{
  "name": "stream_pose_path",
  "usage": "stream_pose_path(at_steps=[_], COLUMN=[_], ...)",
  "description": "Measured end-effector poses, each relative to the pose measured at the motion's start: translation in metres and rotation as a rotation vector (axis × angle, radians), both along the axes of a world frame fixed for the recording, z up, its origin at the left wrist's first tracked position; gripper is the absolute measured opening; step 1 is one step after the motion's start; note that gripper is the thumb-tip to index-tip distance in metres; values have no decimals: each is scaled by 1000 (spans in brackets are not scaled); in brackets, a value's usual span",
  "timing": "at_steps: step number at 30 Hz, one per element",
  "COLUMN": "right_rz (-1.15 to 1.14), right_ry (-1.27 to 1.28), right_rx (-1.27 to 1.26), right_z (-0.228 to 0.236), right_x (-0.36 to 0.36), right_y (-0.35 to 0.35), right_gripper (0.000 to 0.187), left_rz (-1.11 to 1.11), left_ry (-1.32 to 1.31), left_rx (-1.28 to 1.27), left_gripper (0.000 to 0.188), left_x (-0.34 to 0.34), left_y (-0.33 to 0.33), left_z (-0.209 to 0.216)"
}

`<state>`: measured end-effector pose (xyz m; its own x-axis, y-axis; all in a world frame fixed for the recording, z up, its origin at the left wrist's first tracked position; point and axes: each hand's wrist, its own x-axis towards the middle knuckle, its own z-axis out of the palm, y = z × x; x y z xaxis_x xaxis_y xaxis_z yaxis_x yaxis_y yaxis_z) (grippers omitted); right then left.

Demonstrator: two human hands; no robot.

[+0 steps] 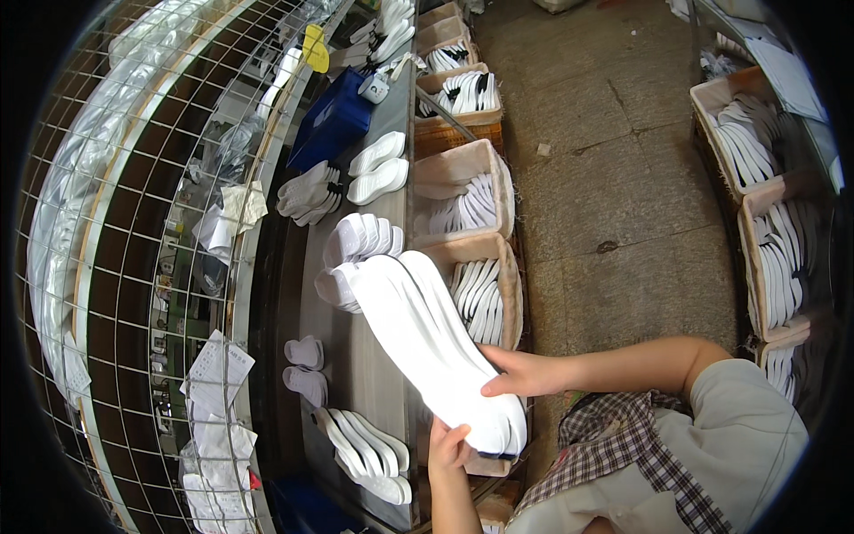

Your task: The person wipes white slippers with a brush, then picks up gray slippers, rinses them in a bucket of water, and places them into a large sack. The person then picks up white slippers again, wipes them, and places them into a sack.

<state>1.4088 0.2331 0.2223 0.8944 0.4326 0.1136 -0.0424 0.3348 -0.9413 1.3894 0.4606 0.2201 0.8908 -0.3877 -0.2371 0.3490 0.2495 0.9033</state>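
A stack of several long white shoe soles [422, 343] is held out in front of me, tilted, over the edge between the bench and the crates. My left hand [450, 445] closes round its near end from the left, thumb on the top sole. My right hand [523, 371] grips the stack's right side, thumb lying across the top and fingers hidden underneath. Dark edging shows at the near tip. Just beyond the far end, a cluster of white soles [363, 238] lies on the grey bench [363, 360].
Cloth-lined crates of soles [511, 294] line the bench's right side. More soles [365, 454] lie along the bench near a blue bin [331, 120]. A wire mesh [116, 267] stands at left. Across the concrete floor [623, 205] are more filled crates [743, 191].
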Motion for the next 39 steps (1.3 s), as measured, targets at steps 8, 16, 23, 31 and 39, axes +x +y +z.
stream_pose_path(at_steps=[8, 16, 23, 31, 39], right_rz=[-72, -142, 38, -195, -153], right_ry=[-230, -368, -104, 69, 412], right_rx=[-98, -329, -38, 217, 396], right_z=[-7, -29, -57, -48, -16], right_x=[-29, -31, -18, -39, -32], right_y=[-32, -51, -62, -33, -60], right_gripper=[79, 74, 34, 43, 45], left_rz=[23, 27, 38, 178, -15], left_ry=[-48, 83, 356, 174, 283], left_rx=[172, 33, -88, -73, -4], left_gripper=[47, 44, 24, 31, 37], left_x=[46, 45, 23, 20, 18], left_y=[-36, -60, -99, -128, -129], left_z=[-29, -36, -1, -9, -6])
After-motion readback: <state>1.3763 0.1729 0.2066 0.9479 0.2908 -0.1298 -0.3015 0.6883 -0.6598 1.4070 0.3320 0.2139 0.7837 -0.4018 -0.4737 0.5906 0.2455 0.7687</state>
